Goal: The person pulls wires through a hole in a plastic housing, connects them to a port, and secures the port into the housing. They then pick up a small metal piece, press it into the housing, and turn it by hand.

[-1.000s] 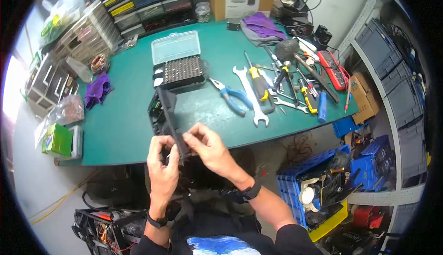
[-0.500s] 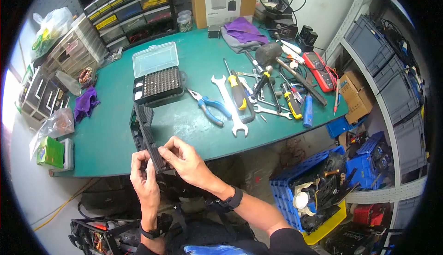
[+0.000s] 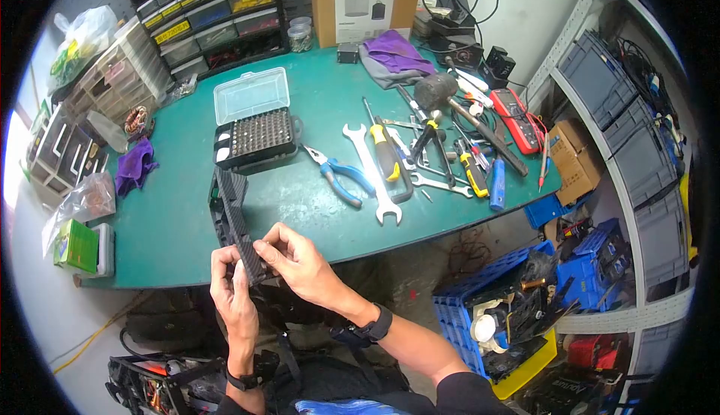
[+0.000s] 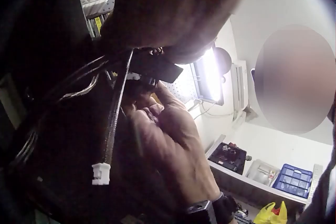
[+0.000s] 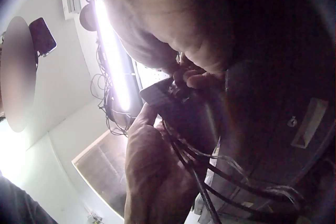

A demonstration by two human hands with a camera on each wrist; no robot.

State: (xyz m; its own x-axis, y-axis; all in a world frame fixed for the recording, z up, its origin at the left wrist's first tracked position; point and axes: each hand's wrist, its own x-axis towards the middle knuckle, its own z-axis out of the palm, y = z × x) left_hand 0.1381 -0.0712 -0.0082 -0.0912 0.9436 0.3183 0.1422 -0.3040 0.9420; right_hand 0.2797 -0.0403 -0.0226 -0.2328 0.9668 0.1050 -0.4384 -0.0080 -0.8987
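A long black housing (image 3: 238,216) with a carbon-fibre pattern on its outer face is held up on edge, over the front of the workbench. My left hand (image 3: 235,295) grips its near end from the left, thumb and fingers bent at the edge. From the other side my right hand (image 3: 304,269) pinches the same end, thumb against the patterned face. What the fingertips work on behind the panel is hidden. Dark cables (image 5: 195,176) trail from the housing in the right wrist view. In the left wrist view a cable hangs with a white plug (image 4: 101,174) at its end.
On the green bench (image 3: 300,224) stand an opened bit case (image 3: 259,133), blue-handled pliers (image 3: 341,178) and a large wrench (image 3: 373,175). Screwdrivers, a mallet (image 3: 435,91) and a red multimeter (image 3: 516,121) lie to the right. A blue crate (image 3: 454,317) sits below the bench's right side.
The head view has shifted, so the bench appears lower and farther left. Both hands keep hold of the housing's near end, with only slight finger movement.
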